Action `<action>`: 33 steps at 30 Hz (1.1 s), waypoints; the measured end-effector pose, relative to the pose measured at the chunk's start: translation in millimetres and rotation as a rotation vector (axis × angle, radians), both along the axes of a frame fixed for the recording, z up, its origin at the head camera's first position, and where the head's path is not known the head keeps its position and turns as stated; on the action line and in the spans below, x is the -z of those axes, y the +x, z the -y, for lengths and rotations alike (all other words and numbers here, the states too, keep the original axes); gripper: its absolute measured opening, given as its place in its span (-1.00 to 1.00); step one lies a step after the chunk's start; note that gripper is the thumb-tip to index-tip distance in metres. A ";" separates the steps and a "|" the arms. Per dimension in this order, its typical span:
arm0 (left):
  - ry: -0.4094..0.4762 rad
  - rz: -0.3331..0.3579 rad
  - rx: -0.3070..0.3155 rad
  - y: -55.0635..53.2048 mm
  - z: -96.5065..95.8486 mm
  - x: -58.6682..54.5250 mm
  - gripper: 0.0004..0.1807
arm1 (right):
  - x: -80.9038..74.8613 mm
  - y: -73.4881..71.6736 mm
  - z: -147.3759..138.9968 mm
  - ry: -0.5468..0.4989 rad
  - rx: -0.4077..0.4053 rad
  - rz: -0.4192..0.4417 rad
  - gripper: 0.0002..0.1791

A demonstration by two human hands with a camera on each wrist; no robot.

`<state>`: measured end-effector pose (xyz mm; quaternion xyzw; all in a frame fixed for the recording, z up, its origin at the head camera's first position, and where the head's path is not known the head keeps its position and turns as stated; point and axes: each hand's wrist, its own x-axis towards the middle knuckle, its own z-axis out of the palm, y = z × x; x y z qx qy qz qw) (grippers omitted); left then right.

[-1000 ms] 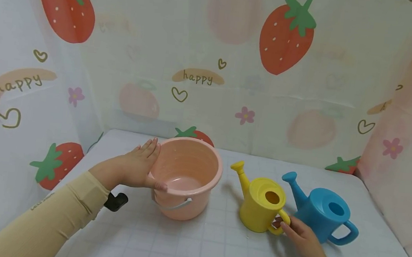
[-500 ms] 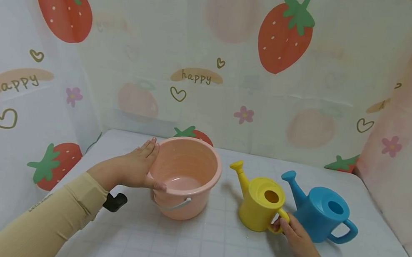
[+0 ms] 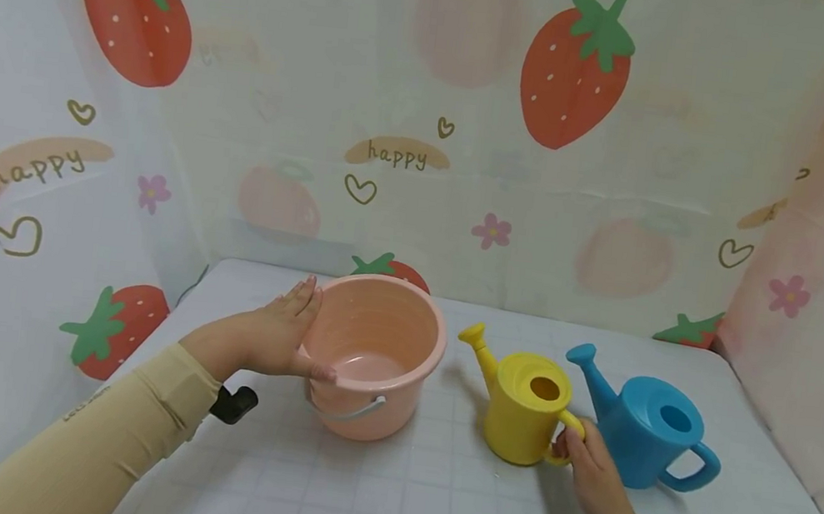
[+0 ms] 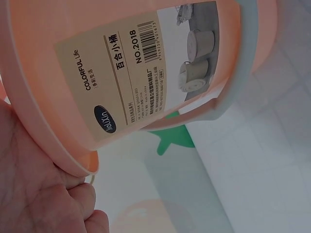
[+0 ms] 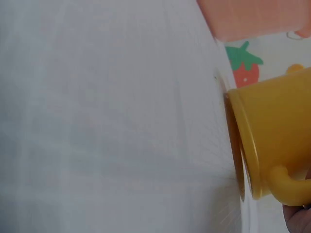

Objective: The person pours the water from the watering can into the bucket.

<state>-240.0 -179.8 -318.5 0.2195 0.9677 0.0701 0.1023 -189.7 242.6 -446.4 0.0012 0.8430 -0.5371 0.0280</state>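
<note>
A pink bucket (image 3: 380, 413) with a white handle stands upright left of the table's middle. My left hand (image 3: 271, 338) lies on its left rim, fingers straight, thumb along the front edge. In the left wrist view that hand (image 4: 39, 184) touches the rim beside the bucket's printed label (image 4: 116, 68). My right hand (image 3: 600, 478) grips the handle of a yellow watering can (image 3: 515, 427), fingers curled round it. In the right wrist view a thin gap shows under part of the yellow watering can's base (image 5: 272, 131); most of the right hand is out of frame there.
A blue watering can (image 3: 641, 440) stands close to the right of my right hand. The white table (image 3: 386, 506) has a faint grid pattern. Strawberry-printed curtains (image 3: 430, 83) hang behind it and at both sides. A black object (image 3: 234, 404) shows by my left wrist.
My right fingers have closed round the yellow watering can's handle, and the can has tilted slightly, spout leftward. My left hand and the bucket stay put.
</note>
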 end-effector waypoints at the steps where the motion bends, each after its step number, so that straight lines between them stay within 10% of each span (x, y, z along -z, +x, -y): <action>1: 0.001 0.002 -0.001 0.0 -0.4 -0.2 0.38 | -0.6 0.3 0.3 -0.004 0.005 -0.007 -0.52; 14: 0.003 -0.010 0.010 -4.1 1.2 4.5 0.43 | -10.5 6.8 7.3 -0.091 0.192 -0.061 -0.56; 33: -0.008 -0.006 0.010 -2.8 1.1 1.4 0.42 | -23.4 10.3 6.0 -0.061 0.194 -0.147 -0.48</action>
